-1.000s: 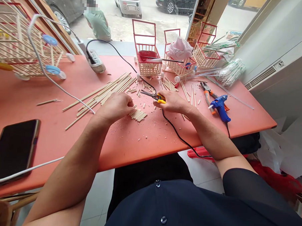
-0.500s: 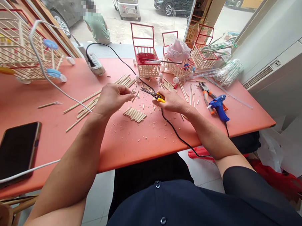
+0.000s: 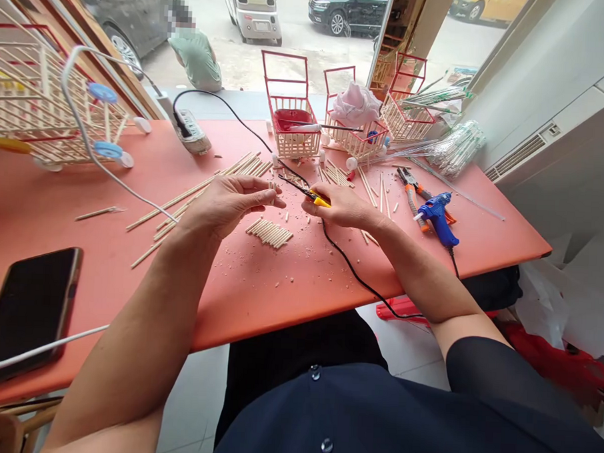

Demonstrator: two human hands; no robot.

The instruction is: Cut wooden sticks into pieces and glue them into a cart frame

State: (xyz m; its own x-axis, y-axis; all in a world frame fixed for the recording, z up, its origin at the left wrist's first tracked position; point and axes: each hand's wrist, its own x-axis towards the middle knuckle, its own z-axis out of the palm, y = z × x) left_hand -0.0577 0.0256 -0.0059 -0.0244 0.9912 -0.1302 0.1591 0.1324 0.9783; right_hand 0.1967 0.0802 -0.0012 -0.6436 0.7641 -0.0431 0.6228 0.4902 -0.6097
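Yellow-handled pliers [image 3: 311, 194] sit in the right hand [image 3: 343, 205], its grip clamped round the handles, their dark jaws pointing left. Just left of the tips, the left hand [image 3: 230, 202] has its thumb and fingers together on what looks like a short stick piece [image 3: 272, 186] (too small and half hidden to make out fully). Nearer on the pink tabletop [image 3: 278, 305], a row of cut sticks [image 3: 270, 232] lies side by side amid crumbs. Longer sticks [image 3: 180, 196] spread at left, partly behind the left hand. Far from the person stands a stick-built cart [image 3: 296, 145] with a red handle. At right lies a blue glue gun [image 3: 437, 211]; at near left, a black phone [image 3: 31, 301].
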